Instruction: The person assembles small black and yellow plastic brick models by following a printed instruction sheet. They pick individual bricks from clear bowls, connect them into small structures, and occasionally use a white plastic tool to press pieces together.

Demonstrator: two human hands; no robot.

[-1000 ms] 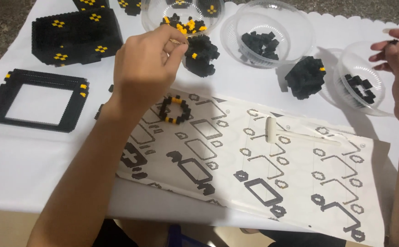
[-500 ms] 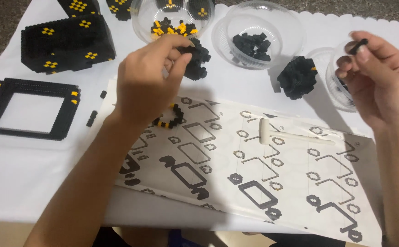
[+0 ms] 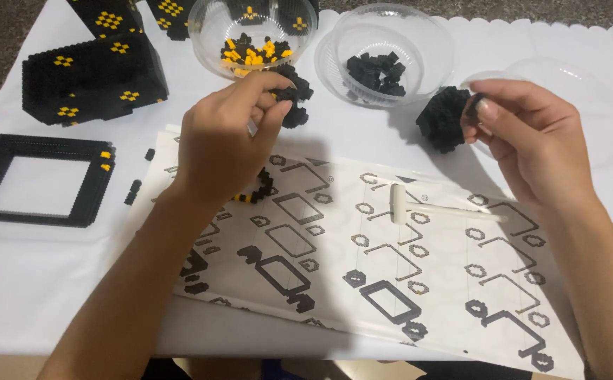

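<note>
- I'm working at a table spread with a white scalloped cloth (image 3: 362, 141), dark speckled floor showing at the far edge.
- My left hand (image 3: 225, 144) is pinched narrow, thumb and fingertips closed at the edge of a small black clump of tiny bricks (image 3: 294, 95); whether I hold a loose brick there I cannot tell.
- My right hand (image 3: 531, 144) is curled, thumb and forefinger nipping one small black brick (image 3: 473, 107) at my three o'clock, just beside another black brick clump (image 3: 441, 119).
- That brick's long axis seems to run roughly twelve to six, though it's too small to be sure.
- Under my left palm lies a partly hidden black-and-yellow brick ring (image 3: 258, 190) on the printed white instruction sheet (image 3: 391, 281), with a white plastic tool (image 3: 419, 205) at centre.
- At twelve o'clock sit a clear bowl of black and yellow bricks (image 3: 211, 32) and a clear bowl of black bricks (image 3: 426, 39); at ten, a black block with yellow diamonds (image 3: 95, 81); at nine, a flat black square frame (image 3: 39, 179).
- Risk, I reckon: so light a pinch could let the brick slip, and my left wrist could nudge the ring apart.
</note>
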